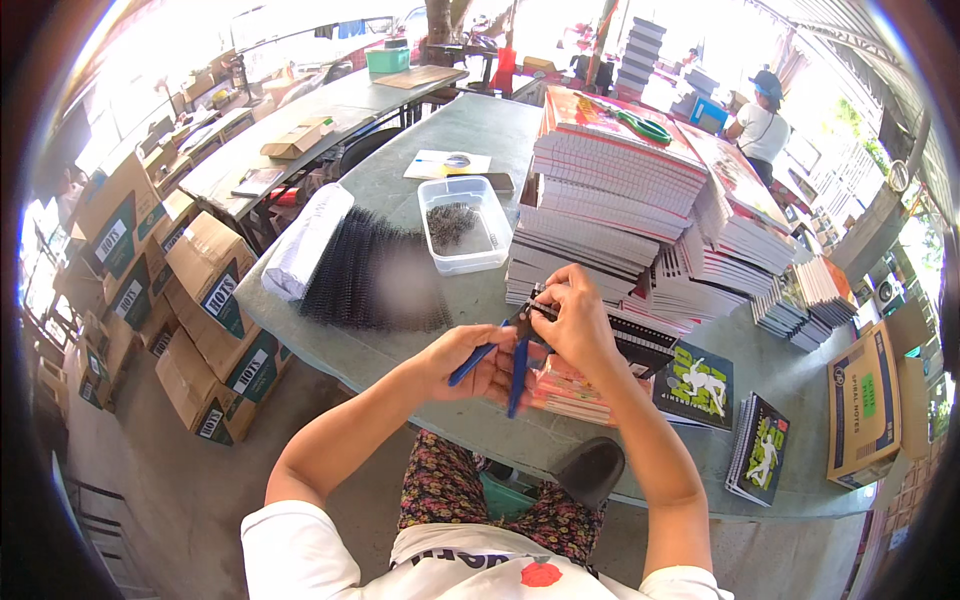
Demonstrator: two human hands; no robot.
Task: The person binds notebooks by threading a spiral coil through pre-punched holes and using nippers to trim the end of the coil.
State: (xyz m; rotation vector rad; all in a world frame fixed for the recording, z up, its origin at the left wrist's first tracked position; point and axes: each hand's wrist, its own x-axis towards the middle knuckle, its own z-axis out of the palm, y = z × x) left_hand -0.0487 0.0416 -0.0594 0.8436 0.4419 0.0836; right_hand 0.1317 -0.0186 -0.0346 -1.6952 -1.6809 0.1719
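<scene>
My left hand [465,362] is closed round pliers [518,365] with blue handles, their dark jaws pointing up and away from me. At the jaw tips, my right hand [575,320] is pinched shut beside the black-bound edge of a notebook; what sits between its fingertips is too small to make out. Under both hands is a notebook with a pinkish-orange cover [575,388]. A black spiral-bound notebook [640,345] lies just right of it, partly hidden by my right forearm. Behind my hands rises a tall stack of unbound books [605,190].
Black spiral coils [355,270] lie beside a white roll [310,240] at left. A clear tub [468,262] holds small dark pieces. Green-handled scissors [640,125] rest on the stack. Finished notebooks [758,450] and a carton [865,405] stand right; cartons [205,265] pile left. A person [765,125] stands behind.
</scene>
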